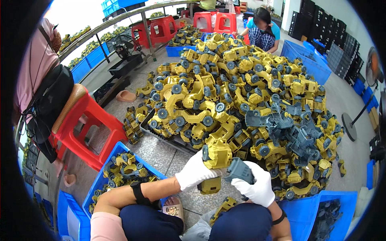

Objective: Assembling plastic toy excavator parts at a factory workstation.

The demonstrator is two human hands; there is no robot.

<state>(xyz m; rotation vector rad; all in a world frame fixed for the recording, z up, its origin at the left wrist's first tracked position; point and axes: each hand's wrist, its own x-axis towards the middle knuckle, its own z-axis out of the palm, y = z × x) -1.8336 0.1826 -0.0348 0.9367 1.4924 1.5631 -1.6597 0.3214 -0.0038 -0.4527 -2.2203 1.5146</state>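
Note:
My left hand (195, 172), in a white glove, is closed around a yellow toy truck body (218, 154) with a dark wheel on its side. My right hand (259, 186), also gloved in white, grips a dark grey plastic toy part (240, 170) close to the truck body's right side. Whether the two pieces touch, I cannot tell. Just beyond both hands rises a large pile of yellow toy trucks (193, 94) with dark wheels. Several dark grey plastic parts (299, 132) lie on its right slope.
At my left stands a blue crate (93, 192) holding yellow trucks; at my right, a blue bin (299, 215) with dark parts. One person sits on a red stool (90, 132) at left; another person (263, 30) crouches behind the pile. A fan (372, 68) stands far right.

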